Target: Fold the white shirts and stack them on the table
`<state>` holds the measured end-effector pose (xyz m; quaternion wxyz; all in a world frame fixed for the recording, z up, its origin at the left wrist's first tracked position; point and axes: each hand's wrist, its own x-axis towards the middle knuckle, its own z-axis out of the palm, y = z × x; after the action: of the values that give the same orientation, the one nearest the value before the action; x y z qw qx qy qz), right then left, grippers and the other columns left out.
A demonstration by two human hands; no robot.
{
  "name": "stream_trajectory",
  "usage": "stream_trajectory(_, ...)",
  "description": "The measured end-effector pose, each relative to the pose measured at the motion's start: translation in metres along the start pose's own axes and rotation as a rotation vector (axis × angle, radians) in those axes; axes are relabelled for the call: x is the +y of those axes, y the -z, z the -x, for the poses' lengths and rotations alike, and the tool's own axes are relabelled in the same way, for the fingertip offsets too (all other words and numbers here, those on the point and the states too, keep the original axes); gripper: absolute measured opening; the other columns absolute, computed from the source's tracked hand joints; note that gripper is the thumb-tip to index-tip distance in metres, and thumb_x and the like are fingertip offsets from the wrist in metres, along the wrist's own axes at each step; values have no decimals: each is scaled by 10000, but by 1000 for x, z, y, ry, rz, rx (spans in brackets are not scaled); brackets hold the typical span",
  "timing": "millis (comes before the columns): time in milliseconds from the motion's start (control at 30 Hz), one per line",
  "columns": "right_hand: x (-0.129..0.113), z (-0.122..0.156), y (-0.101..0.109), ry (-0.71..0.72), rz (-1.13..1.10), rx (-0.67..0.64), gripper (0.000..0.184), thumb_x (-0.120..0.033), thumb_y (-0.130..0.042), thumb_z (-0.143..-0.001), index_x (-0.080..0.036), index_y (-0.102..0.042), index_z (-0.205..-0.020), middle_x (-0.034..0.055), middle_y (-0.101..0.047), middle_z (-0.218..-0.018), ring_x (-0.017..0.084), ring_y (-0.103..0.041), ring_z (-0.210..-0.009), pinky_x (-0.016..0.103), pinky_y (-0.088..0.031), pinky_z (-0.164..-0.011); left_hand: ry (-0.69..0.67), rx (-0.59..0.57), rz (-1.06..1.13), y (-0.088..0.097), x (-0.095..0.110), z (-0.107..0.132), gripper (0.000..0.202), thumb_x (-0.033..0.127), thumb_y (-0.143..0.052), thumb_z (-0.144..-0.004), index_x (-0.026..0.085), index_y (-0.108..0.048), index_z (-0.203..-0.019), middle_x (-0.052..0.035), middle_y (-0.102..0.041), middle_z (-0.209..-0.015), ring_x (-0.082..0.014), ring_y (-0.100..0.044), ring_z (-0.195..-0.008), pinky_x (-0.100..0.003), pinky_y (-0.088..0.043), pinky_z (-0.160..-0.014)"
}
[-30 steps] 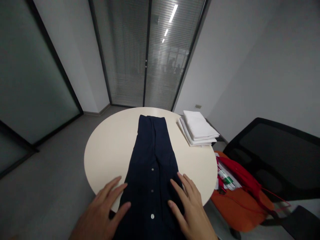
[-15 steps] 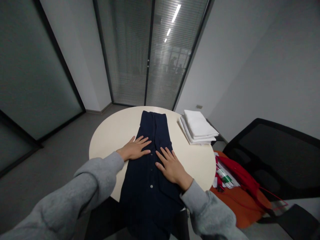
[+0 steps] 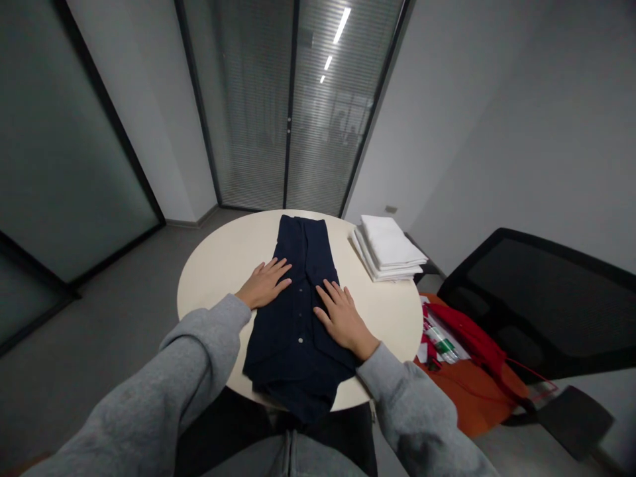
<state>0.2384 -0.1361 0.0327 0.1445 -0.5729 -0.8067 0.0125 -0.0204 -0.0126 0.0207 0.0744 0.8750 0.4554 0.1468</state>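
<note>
A dark navy buttoned garment (image 3: 293, 324), which looks like a folded shirt, lies lengthwise on the round cream table (image 3: 218, 265). Its near end hangs a little over the table's front edge. My left hand (image 3: 265, 283) rests flat on the garment's left side with the fingers spread. On the right side lies my right hand (image 3: 342, 319), palm down, fingers stretched out and apart. A row of small buttons runs down the cloth between the two hands. Neither hand grips anything.
Folded white cloths (image 3: 390, 245) are stacked at the table's right edge. Beyond them stands a black mesh chair (image 3: 546, 298) with an orange seat (image 3: 477, 397), which bears a red bag (image 3: 462, 331) and a clear bottle (image 3: 444, 343). Glass partitions and walls stand behind.
The garment's near end has come up toward the table, so less hangs over the edge. Both hands stay flat on the cloth. The view has shifted slightly.
</note>
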Motion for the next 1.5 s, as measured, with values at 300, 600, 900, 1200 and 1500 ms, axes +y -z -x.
stream_trajectory(300, -17, 107, 4, 123, -114, 83, 412, -309, -566, -1004, -270, -585, -1414, 80, -566, -1494, 271, -495, -1413, 540, -414, -1192, -98, 116, -3, 2, 53, 157, 605, 570, -531, -987, 267, -493, -1510, -66, -499, -1573, -267, -474, -1435, -502, -386, -1196)
stream_trajectory(600, -24, 100, 7, 107, -91, 95, 400, -292, -586, -975, -236, -622, -1369, 101, -591, -1464, 294, -511, -1395, 568, -423, -1174, -115, 114, -36, 2, 65, 157, 564, 536, -585, -958, 278, -556, -1459, -76, -552, -1526, -304, -488, -1414, -576, -375, -1174)
stream_trajectory(900, -17, 102, 11, 125, -125, -6, 568, -470, -640, -943, -241, -554, -1456, 111, -551, -1505, 323, -485, -1406, 583, -368, -1189, -148, 146, 111, 13, 60, 167, 756, 690, -690, -817, 280, -570, -1441, -111, -613, -1407, -328, -579, -1233, -497, -490, -1042)
stream_trajectory(1200, -15, 102, 7, 109, -153, 29, 619, -482, -659, -933, -230, -508, -1477, 131, -552, -1487, 313, -511, -1371, 574, -376, -1184, -150, 110, 164, 15, 58, 162, 775, 783, -673, -764, 301, -633, -1369, -104, -655, -1313, -322, -598, -1153, -490, -499, -998)
stream_trajectory(1500, -14, 115, 26, 359, -198, -27, 395, -586, -672, -884, -268, -662, -1118, 96, -610, -1414, 340, -491, -1385, 610, -331, -1196, -236, 72, 204, 22, 67, 178, 322, 433, -811, -722, 297, -714, -997, -85, -652, -1321, -343, -563, -1218, -545, -482, -1032)
